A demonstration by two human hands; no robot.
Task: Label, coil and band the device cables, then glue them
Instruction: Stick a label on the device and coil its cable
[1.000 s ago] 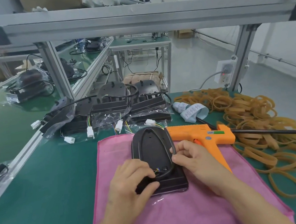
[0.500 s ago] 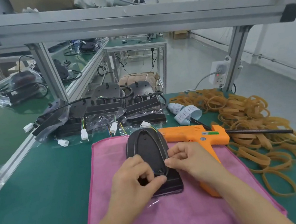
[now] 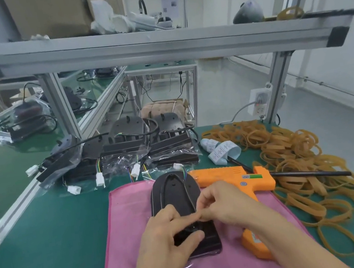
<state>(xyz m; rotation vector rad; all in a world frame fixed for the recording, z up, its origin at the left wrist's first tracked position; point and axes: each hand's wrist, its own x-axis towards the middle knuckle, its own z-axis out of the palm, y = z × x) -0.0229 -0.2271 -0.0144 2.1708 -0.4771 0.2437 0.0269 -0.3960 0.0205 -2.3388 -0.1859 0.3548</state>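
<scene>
Both hands point(image 3: 163, 232) point(image 3: 223, 202) pinch the device point(image 3: 171, 194) near the cloth's point(image 3: 125, 210) far edge.

Factory assembly line: green-matted workbenches point(image 3: 37, 235) on aluminium-profile framing point(image 3: 158, 44), bagged black devices point(image 3: 127, 145) with loose connectors, heaped rubber bands point(image 3: 293, 151), orange glue gun point(image 3: 231, 178), label roll point(image 3: 222, 152).
</scene>
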